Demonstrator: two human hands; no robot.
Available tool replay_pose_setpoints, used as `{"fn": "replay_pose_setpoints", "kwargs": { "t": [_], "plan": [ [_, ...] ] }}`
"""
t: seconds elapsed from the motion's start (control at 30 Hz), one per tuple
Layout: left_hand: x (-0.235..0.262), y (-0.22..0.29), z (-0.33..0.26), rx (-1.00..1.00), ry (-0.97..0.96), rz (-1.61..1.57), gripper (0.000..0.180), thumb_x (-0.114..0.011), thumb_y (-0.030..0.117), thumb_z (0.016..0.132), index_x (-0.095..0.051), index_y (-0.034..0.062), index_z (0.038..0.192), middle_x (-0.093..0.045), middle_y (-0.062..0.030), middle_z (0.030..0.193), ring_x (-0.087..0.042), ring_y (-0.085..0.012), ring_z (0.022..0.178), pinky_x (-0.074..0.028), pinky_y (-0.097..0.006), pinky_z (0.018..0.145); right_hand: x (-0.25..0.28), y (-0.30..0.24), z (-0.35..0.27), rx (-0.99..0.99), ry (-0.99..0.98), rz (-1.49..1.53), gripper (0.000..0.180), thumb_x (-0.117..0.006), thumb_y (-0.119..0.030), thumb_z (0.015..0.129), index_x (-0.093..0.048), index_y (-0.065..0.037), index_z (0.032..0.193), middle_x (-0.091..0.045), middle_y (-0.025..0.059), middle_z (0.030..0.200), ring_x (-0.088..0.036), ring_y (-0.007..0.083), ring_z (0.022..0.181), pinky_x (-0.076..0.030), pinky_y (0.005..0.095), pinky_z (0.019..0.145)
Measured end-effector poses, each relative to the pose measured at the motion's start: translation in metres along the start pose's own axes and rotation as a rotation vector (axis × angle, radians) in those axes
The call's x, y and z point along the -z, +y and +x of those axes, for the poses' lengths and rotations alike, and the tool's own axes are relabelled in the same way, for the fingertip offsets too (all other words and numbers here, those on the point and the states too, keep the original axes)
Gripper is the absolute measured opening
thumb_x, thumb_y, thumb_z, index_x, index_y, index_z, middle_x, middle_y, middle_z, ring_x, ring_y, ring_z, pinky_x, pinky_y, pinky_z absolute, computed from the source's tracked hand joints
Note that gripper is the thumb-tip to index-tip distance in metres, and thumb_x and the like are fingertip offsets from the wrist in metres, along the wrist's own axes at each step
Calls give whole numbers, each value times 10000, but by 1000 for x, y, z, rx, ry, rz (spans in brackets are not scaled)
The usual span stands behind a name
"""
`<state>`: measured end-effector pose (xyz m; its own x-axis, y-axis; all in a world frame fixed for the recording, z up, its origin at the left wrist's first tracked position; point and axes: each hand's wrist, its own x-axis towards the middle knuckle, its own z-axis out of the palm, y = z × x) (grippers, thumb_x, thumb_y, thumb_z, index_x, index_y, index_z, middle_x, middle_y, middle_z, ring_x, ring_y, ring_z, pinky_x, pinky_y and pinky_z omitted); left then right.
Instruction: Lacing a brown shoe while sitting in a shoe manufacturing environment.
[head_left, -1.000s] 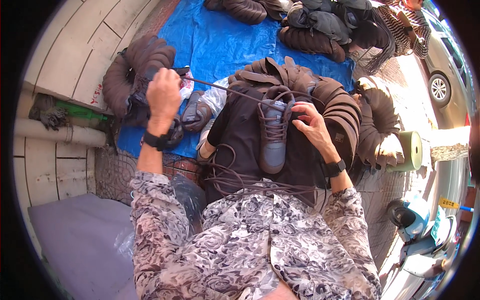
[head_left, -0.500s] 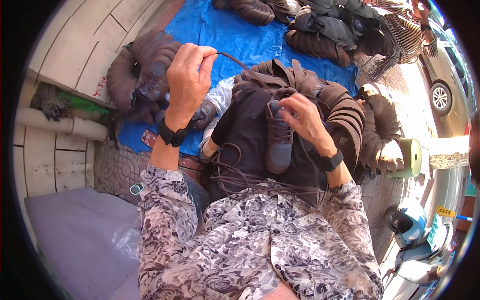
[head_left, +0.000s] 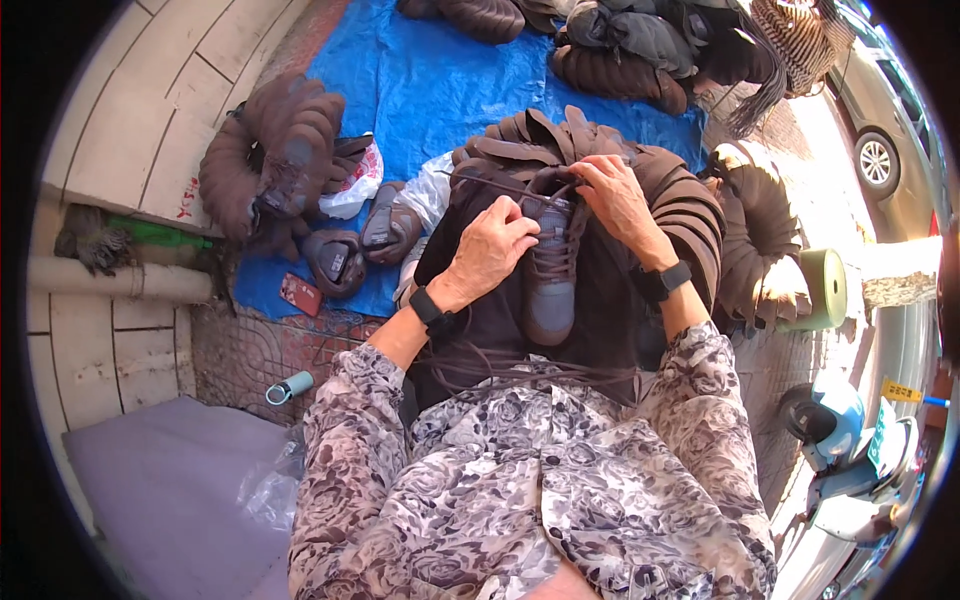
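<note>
A grey-brown lace-up shoe (head_left: pixel 550 290) rests on the dark cloth (head_left: pixel 480 310) over my lap, its toe toward me. A brown shoelace (head_left: pixel 500 184) stretches across the shoe's opening, and the lower eyelets are threaded. My left hand (head_left: pixel 488 250) is closed in a pinch at the left edge of the upper eyelets, on the lace; the fingertips partly hide it. My right hand (head_left: pixel 615 205) grips the shoe's upper right side by the collar, thumb and forefinger close together. Several loose brown laces (head_left: pixel 500 372) lie across my lap.
Beyond my lap a ring of nested brown shoe uppers (head_left: pixel 690 220) curves to the right. More rings (head_left: pixel 270 150) lie on the blue tarp (head_left: pixel 430 80), near two loose shoes (head_left: pixel 335 262) and a red card-like item (head_left: pixel 300 294). A green roll (head_left: pixel 823 290) stands right; a bottle (head_left: pixel 290 388) lies left.
My left hand has come down and right from a raised lace pull to the shoe's eyelets. My right hand has moved up to the collar. The view has shifted slightly.
</note>
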<state>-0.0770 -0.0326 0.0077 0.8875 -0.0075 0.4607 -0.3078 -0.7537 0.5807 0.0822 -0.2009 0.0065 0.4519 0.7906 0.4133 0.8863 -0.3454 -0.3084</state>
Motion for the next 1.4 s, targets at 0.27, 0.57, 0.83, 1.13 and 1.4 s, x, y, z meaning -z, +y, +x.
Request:
{"fn": "replay_pose_setpoints", "kwargs": {
  "t": [0.27,0.57,0.83,1.13,1.4],
  "plan": [
    [0,2,6,288,-90,-212,78,-655,99,748,-635,36,789,-478,-81,786,-535,-214,722,-435,-320,657,-20,18,-7,-216,32,368,218,-593,-103,807,-597,-74,1023,-582,122,922,-569,295,900,-455,383,763],
    [15,0,12,393,-302,-185,111,-607,101,807,-586,-4,833,-484,-52,790,-499,-146,728,-402,-269,651,-7,4,-7,-109,215,252,83,-595,-101,789,-569,-40,838,-557,126,789,-565,308,793,-447,393,692],
    [22,-2,14,347,-161,-231,99,-595,50,811,-587,19,905,-532,-60,843,-538,-145,748,-441,-266,659,18,6,-15,-190,276,224,80,-582,-85,783,-513,-51,804,-581,124,729,-594,300,681,-458,365,586],
    [9,-1,29,354,-43,-69,137,-572,114,860,-606,4,934,-588,-73,733,-575,-173,658,-448,-281,614,70,-1,8,-501,75,1096,129,-590,-134,875,-605,-13,917,-526,-38,697,-466,40,606,-392,188,536],
    [2,-34,42,645,4,-329,225,-535,227,886,-637,28,862,-640,-84,706,-623,-177,631,-484,-298,581,90,-19,17,-516,-72,1920,235,-490,-145,928,-557,41,1056,-646,112,872,-637,166,725,-534,260,675]
  ]
}}
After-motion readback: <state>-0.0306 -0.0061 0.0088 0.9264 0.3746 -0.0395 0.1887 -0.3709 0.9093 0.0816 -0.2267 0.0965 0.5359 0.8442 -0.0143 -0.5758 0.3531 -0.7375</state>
